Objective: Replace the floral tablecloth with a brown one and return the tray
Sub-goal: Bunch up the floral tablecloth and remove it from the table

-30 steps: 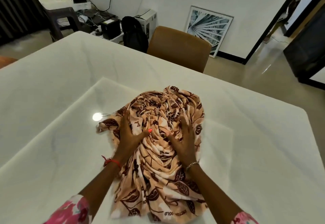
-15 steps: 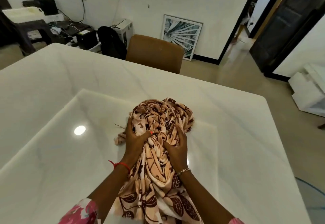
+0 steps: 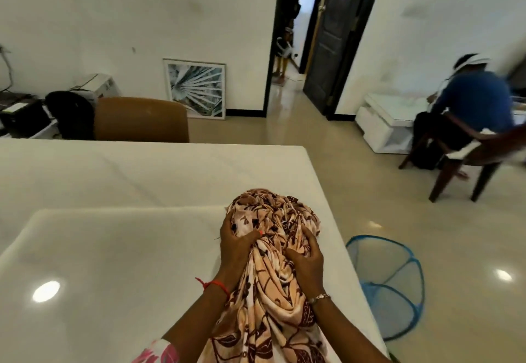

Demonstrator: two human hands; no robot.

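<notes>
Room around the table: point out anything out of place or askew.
A framed picture stands on the floor, leaning against the wall instead of hanging. A blue mesh basket lies tipped on its side on the floor beside the table. The floral tablecloth is bunched in both hands, as the task expects.

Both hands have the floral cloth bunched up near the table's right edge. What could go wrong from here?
The floral tablecloth trails loose toward the person below the left hand and right hand; it may drag or snag. If the blue mesh basket on the floor is the target, a toss could miss it.
</notes>
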